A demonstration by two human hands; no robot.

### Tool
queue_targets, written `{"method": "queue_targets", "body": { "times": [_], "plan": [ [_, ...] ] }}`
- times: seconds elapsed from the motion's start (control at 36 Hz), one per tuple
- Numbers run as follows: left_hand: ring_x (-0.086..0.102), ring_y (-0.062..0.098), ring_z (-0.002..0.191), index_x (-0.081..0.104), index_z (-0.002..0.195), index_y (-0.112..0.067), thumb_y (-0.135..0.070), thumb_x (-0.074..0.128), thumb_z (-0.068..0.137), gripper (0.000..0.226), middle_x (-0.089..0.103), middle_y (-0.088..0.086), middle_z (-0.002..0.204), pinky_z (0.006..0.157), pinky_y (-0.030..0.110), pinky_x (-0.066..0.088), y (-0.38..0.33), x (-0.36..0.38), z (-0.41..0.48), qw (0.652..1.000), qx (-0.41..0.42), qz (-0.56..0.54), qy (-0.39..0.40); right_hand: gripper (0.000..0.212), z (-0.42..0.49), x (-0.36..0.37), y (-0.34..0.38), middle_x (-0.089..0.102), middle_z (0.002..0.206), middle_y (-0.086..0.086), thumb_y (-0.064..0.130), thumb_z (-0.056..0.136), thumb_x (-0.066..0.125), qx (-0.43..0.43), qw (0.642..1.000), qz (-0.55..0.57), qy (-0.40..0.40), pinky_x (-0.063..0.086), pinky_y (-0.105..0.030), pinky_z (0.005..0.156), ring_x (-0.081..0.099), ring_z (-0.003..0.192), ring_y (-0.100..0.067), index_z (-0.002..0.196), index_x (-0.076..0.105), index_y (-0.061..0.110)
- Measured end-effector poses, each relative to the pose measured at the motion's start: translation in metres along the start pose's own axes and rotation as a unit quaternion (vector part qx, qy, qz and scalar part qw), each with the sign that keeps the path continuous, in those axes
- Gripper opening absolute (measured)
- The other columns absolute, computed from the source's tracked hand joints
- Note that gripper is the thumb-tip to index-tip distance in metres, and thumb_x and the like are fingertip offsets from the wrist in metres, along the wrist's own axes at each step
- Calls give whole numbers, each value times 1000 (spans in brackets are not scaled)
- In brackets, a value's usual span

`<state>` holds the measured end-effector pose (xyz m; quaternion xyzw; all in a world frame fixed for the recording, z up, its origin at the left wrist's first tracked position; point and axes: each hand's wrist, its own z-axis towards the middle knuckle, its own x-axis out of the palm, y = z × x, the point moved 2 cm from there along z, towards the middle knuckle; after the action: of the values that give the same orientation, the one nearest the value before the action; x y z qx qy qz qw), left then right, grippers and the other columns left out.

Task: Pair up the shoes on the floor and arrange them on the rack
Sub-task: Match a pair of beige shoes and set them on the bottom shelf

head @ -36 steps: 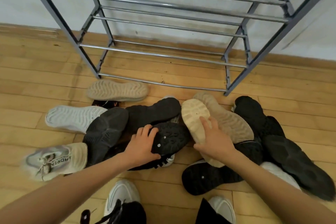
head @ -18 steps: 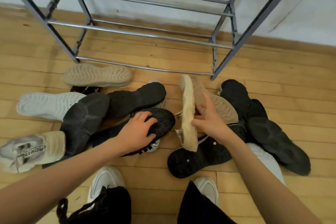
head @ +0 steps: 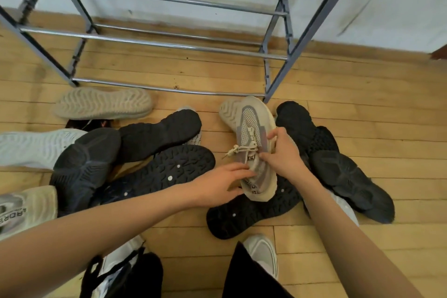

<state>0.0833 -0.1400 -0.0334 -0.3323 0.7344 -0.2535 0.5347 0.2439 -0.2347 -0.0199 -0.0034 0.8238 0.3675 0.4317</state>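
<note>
Fingers of right hand (head: 284, 155) curled over the laces and right side of the beige shoe (head: 254, 150), thumb on the tongue; closed on it. Left hand (head: 223, 180) fingers reach flat to the shoe's heel collar, touching it, loosely open; can't tell if they grip. Shoe sits upright, toe pointing away from the fingers toward the rack (head: 154, 43), heel nearest the wrists. Knit mesh upper, cream foam sole, cord lace hanging left of the right thumb. Under the heel and both hands: black sole (head: 254, 210), lugged rubber with white dots, mostly covered. Second like sole (head: 167, 172) just left of the left fingers. Beyond the right knuckles, black chunky shoes (head: 338, 164), stacked, outlines hard to separate. Behind the beige shoe's toe a tan sole (head: 227, 111), mostly hidden. Far left of the fingers: ribbed tan sole (head: 104, 103), white sole (head: 33, 147) cut by frame edge, dark sole (head: 84, 164), grey printed shoe (head: 21, 210) cropped. Rack: chrome tubes, grey frame, upper tiers out of frame. Wood plank floor (head: 362, 94).
</note>
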Motion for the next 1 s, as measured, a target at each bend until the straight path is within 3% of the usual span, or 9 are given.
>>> {"method": "queue_targets", "body": {
  "times": [0.11, 0.25, 0.39, 0.44, 0.5, 0.58, 0.69, 0.89, 1.0],
  "plan": [
    [30, 9, 133, 40, 139, -21, -27, 46, 97, 43, 31, -4, 146, 104, 9, 16, 7, -7, -5, 993, -12, -16, -112, 37, 0, 1, -1, 51, 88, 9, 22, 83, 67, -10, 1000, 29, -1, 40, -25, 56, 52, 76, -4, 101, 35, 30],
    [48, 9, 115, 41, 134, -19, -30, 57, 91, 46, 44, -4, 129, 95, 23, 43, 22, -25, -5, 948, -148, -185, -213, 39, -2, 6, 17, 59, 116, -6, 12, 84, 65, -14, 981, 188, 53, 54, -48, 83, 64, 99, -23, 95, 38, 38],
    [64, 14, 102, 54, 111, -39, -24, 60, 90, 26, 66, -6, 110, 88, 37, 54, 30, -43, -13, 867, -190, -419, -191, 39, 5, 18, 51, 61, 117, -9, 2, 86, 61, 3, 934, 342, 102, 56, -44, 81, 65, 100, -23, 93, 40, 33],
    [67, 18, 99, 58, 114, -31, -17, 59, 91, 27, 70, 0, 108, 86, 40, 56, 34, -52, -22, 835, -192, -475, -201, 33, 8, 24, 61, 61, 117, -7, 4, 88, 59, 4, 927, 355, 122, 56, -36, 77, 64, 101, -22, 95, 42, 32],
    [69, 19, 95, 61, 112, -27, -13, 59, 90, 26, 72, 2, 105, 83, 38, 57, 40, -58, -31, 818, -194, -498, -214, 24, 13, 27, 67, 59, 116, 1, 15, 90, 59, -15, 949, 293, 116, 49, -26, 78, 58, 108, -18, 98, 46, 33],
    [68, 21, 96, 63, 107, -27, -10, 62, 88, 26, 71, 5, 104, 83, 39, 57, 53, -63, -46, 813, -215, -484, -242, 26, 28, 24, 61, 53, 125, 1, 28, 92, 55, -55, 995, 46, 63, 38, -28, 90, 47, 119, -19, 118, 50, 25],
    [66, 18, 101, 61, 100, -38, -12, 60, 89, 28, 70, -1, 107, 90, 41, 53, 75, -65, -62, 822, -257, -431, -270, 50, 49, 20, 45, 43, 139, -17, 23, 93, 46, -22, 981, -186, 53, 28, -39, 104, 35, 128, -36, 139, 35, 9],
    [66, 17, 97, 66, 87, -33, -14, 47, 96, 28, 73, -5, 97, 94, 45, 50, 89, -61, -65, 827, -314, -389, -258, 55, 68, 21, 46, 46, 137, -19, 33, 90, 43, 52, 962, -251, 93, 32, -49, 105, 39, 126, -40, 140, 33, 11],
    [63, 15, 104, 65, 100, -32, -17, 41, 97, 29, 69, -6, 108, 100, 41, 46, 88, -60, -64, 796, -334, -429, -267, 57, 73, 20, 49, 35, 143, -19, 28, 88, 57, 73, 954, -279, 88, 25, -55, 106, 28, 133, -39, 138, 36, 10]
  ]
}}
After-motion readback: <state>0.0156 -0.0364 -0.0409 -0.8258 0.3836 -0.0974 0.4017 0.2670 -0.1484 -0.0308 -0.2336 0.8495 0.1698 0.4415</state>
